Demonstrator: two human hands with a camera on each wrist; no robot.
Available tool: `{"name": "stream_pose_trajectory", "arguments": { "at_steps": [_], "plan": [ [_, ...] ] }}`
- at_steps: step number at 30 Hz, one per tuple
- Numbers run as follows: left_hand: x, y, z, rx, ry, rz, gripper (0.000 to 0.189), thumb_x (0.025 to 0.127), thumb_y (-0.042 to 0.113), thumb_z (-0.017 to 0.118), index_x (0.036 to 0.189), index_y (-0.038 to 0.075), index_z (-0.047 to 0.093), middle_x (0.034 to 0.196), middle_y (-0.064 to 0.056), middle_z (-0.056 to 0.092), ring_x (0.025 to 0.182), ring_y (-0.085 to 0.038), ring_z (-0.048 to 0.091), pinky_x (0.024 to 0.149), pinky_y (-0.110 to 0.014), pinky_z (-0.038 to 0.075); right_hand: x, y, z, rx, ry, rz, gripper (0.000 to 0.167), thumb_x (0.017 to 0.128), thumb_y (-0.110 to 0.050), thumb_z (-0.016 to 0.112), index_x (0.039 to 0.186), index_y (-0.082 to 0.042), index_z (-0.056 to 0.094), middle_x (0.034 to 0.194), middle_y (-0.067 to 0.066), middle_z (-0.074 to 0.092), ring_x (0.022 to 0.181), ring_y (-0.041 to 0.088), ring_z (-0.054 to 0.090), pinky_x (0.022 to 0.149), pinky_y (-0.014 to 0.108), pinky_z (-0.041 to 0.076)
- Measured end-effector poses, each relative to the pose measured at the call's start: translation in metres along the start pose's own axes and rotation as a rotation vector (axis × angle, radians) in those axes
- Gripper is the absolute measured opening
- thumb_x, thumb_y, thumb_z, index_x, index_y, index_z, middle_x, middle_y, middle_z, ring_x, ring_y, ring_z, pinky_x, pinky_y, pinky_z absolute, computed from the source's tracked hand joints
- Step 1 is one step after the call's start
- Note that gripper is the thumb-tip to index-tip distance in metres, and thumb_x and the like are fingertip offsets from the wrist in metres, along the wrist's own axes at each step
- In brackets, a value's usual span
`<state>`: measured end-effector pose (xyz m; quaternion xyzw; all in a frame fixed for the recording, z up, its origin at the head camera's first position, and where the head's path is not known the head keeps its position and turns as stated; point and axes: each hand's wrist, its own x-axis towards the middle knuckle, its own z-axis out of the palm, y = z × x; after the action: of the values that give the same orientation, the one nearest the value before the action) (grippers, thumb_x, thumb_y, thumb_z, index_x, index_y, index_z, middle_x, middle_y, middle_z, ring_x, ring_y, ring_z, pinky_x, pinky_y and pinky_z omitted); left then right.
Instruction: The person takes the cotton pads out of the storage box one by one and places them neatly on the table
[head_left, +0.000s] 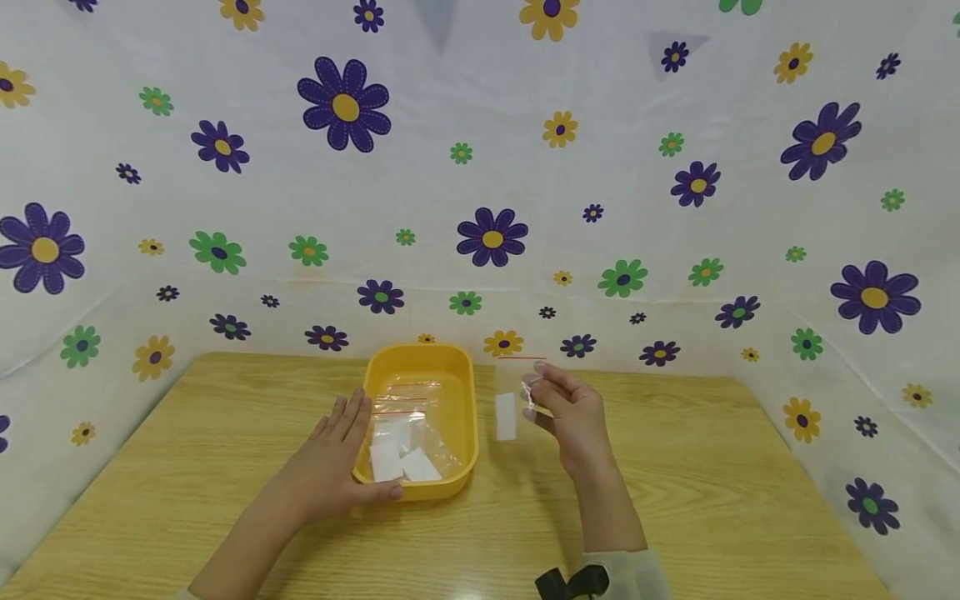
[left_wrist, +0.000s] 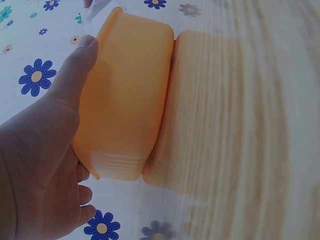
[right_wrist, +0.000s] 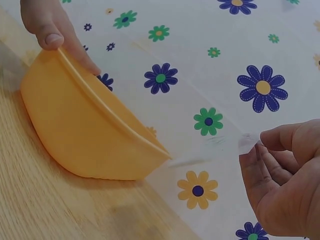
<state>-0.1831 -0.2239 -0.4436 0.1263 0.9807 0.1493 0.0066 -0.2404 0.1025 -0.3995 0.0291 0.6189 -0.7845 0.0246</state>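
My right hand [head_left: 577,421] pinches the right edge of a small clear zip bag [head_left: 510,377] with a red seal line. Inside that bag a white flat piece [head_left: 506,417] shows; it hangs just right of a yellow plastic bin [head_left: 475,433]. Straight fingers of my left hand [head_left: 318,479] lie along the bin's left side, and the thumb rests on its near rim. Several similar zip bags [head_left: 397,425] with white pieces lie inside the bin, toward the near left. From the right wrist, the pinched plastic [right_wrist: 247,144] appears between thumb and fingertips.
The bin stands on a wooden table [head_left: 675,475] near its back edge. Behind and at both sides hangs a white cloth [head_left: 420,192] printed with purple, green and yellow flowers. A black strap [head_left: 573,582] sits at my right wrist.
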Motion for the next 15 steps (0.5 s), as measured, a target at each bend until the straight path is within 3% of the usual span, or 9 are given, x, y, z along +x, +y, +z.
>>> {"name": "stream_pose_trajectory", "arguments": {
  "at_steps": [15],
  "plan": [
    [0.0009, 0.0004, 0.0001, -0.005, -0.001, -0.002, 0.135, 0.07, 0.091, 0.052, 0.159, -0.001, 0.009, 0.167, -0.02, 0.001, 0.152, -0.044, 0.006, 0.121, -0.059, 0.016, 0.0043, 0.0066, -0.0079, -0.03, 0.008, 0.025, 0.032, 0.098, -0.011, 0.063, 0.13, -0.007, 0.062, 0.122, 0.011, 0.069, 0.101, 0.018, 0.068, 0.085, 0.03, 0.06]
  ]
}}
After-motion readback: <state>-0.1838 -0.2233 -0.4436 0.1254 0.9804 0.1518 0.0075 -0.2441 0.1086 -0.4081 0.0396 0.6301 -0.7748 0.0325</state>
